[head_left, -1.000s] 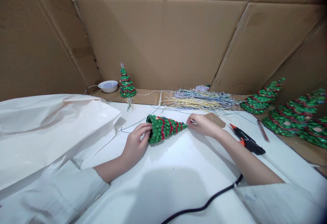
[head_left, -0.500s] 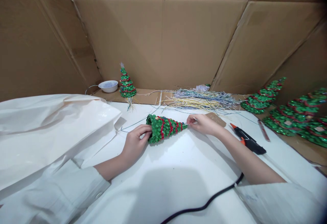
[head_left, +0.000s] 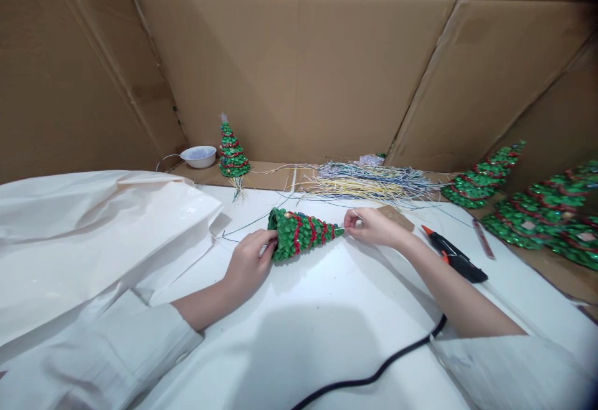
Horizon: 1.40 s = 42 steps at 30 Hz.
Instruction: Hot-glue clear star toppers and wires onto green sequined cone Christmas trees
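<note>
A small green Christmas tree (head_left: 306,235) with red garland lies on its side on the white table (head_left: 327,310), its tip to the right and its open base to the left. My left hand (head_left: 250,260) grips the base rim, with fingertips partly hidden at the opening. At the tip, my right hand (head_left: 369,226) pinches a thin pale wire (head_left: 341,229) that sticks out of the tree. A dark thin wire (head_left: 247,226) runs from near the base toward the left.
A bundle of thin wires (head_left: 374,182) lies at the back. A glue gun (head_left: 455,257) with a black cable (head_left: 374,377) is on the right, near larger trees (head_left: 483,176). A decorated small tree (head_left: 232,151) and white bowl (head_left: 200,157) stand back left. White plastic sheeting (head_left: 93,229) covers the left.
My right hand has shifted very slightly to the right at the tree's tip. The tree and my left hand stay nearly where they were.
</note>
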Available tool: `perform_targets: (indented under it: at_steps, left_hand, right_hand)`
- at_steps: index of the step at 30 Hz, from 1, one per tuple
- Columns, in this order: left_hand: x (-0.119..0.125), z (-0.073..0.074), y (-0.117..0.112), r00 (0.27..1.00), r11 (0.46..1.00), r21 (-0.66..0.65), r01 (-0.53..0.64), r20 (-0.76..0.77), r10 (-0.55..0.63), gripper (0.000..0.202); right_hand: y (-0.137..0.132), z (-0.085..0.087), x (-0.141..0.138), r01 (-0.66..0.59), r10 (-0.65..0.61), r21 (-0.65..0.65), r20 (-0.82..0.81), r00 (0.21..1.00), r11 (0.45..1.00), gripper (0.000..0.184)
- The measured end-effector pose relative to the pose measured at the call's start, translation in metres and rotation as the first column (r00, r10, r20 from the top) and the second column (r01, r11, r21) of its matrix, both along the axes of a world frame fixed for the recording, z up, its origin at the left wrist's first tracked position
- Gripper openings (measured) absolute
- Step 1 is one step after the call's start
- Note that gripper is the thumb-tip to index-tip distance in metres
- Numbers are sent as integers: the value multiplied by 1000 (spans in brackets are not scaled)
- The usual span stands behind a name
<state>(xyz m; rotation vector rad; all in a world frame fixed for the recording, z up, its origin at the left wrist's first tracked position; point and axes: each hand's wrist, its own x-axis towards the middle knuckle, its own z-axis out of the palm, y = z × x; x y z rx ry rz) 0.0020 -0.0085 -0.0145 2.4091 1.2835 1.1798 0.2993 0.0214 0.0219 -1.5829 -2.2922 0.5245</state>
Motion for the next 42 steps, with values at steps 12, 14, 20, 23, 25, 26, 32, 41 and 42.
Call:
perform_targets:
  at_steps: [12,14,20,23,25,26,32,41,42]
  left_hand:
    - [0,-4,-1,990,990,139,-18,-137,37,21]
    - [0,-5,-2,987,990,143,-20,-156,43,22]
    - [0,-6,-1,978,984,179,-29,-197,65,28]
    - [0,-6,0,975,979,199,-34,-211,77,31]
    - [1,-6,0,972,978,204,-39,-218,84,31]
    - [1,-6,0,971,978,206,-41,-220,87,32]
    - [0,-5,-1,970,977,208,-40,-225,87,30]
    - [-1,-5,0,967,977,208,-43,-236,93,30]
    - [-1,-6,0,966,977,207,-44,-239,94,29]
  right_hand:
    - [-1,-2,-6,21,-21,13,18,1000,1000,10]
    - [-1,-3,-5,17,-17,6,6,1000,1000,9]
    - [-1,0,2,-23,23,-64,7,1000,998,9]
    - [-1,1,4,-45,47,-45,35,998,998,9]
    - [0,1,4,-56,57,-38,37,998,998,10]
    - [0,1,4,-58,59,-41,32,998,998,11]
    - [1,1,2,-26,26,-72,0,1000,997,12]
    - [-1,3,-1,15,-20,-106,-47,999,994,17]
    - [-1,3,-1,17,-23,-118,-52,998,993,17]
